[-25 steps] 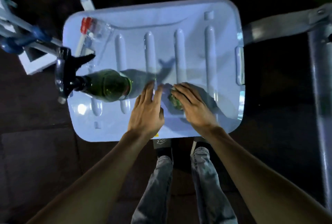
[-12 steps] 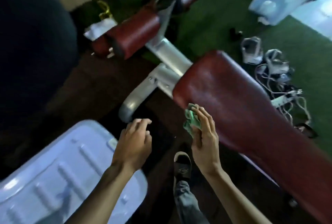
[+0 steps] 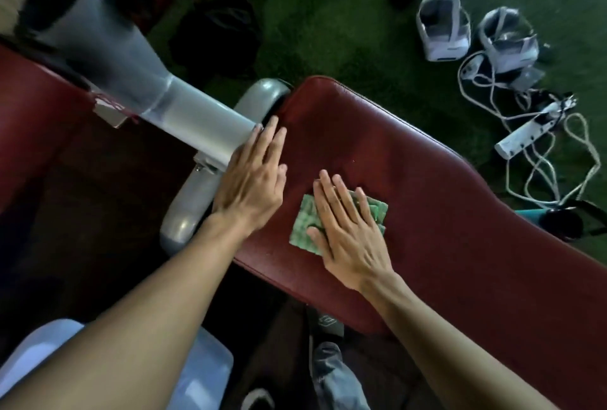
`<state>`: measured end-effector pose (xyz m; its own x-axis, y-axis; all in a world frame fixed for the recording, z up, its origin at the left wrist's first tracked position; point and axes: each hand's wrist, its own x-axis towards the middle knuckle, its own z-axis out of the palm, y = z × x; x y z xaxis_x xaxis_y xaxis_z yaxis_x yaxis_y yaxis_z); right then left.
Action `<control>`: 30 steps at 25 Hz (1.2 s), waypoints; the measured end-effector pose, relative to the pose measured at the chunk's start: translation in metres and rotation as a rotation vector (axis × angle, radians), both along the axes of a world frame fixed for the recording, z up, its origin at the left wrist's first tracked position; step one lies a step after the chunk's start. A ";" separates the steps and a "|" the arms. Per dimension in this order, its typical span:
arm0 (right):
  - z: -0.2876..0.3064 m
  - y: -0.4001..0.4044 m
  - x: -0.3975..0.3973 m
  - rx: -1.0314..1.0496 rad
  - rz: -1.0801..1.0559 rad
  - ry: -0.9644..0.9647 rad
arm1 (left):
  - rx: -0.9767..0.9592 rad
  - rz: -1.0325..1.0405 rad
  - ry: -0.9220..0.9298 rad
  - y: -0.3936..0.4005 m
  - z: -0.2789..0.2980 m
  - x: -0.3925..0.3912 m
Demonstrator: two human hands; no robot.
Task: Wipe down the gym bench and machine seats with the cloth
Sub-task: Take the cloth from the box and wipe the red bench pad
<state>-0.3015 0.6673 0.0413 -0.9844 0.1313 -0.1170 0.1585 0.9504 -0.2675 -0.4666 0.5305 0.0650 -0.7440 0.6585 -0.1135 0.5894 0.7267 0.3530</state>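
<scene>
A dark red padded gym bench (image 3: 427,199) runs from the centre to the lower right. A folded green cloth (image 3: 303,224) lies flat on its pad. My right hand (image 3: 348,229) presses palm-down on the cloth, fingers spread and pointing up-left, covering most of it. My left hand (image 3: 253,176) rests flat on the bench's left end, fingers together, touching the grey metal frame tube (image 3: 184,110). It holds nothing.
Another red pad (image 3: 29,120) sits at the left. A pale blue plastic lid (image 3: 203,373) is at the lower left. On the green turf lie two white headsets (image 3: 441,28), a power strip (image 3: 532,132) with tangled cables and a black bag (image 3: 216,31).
I turned from the blue lid to the bench. My right hand carried the cloth onto the pad and now presses it flat. My left hand came to rest on the bench end.
</scene>
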 end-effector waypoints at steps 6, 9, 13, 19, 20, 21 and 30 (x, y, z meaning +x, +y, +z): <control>-0.007 0.015 -0.137 -0.014 -0.624 0.062 | 0.078 -0.106 -0.037 0.010 -0.036 -0.032; -0.005 -0.009 -0.097 -0.038 -0.256 0.071 | 0.173 -0.073 -0.038 0.010 -0.043 -0.034; -0.009 0.018 0.040 0.054 -0.447 -0.073 | 0.195 -0.089 -0.013 0.013 -0.040 -0.031; -0.011 -0.014 -0.094 -0.032 -0.593 0.065 | 0.205 -0.106 0.069 0.011 -0.045 -0.030; -0.012 -0.030 -0.071 -0.033 -0.452 0.048 | 0.197 -0.108 0.072 0.011 -0.045 -0.031; -0.010 -0.040 -0.032 -0.028 -0.368 0.011 | 0.171 -0.102 0.078 0.011 -0.043 -0.032; -0.017 0.035 -0.082 -0.032 -0.761 0.129 | -0.075 -0.153 0.325 0.033 -0.045 -0.003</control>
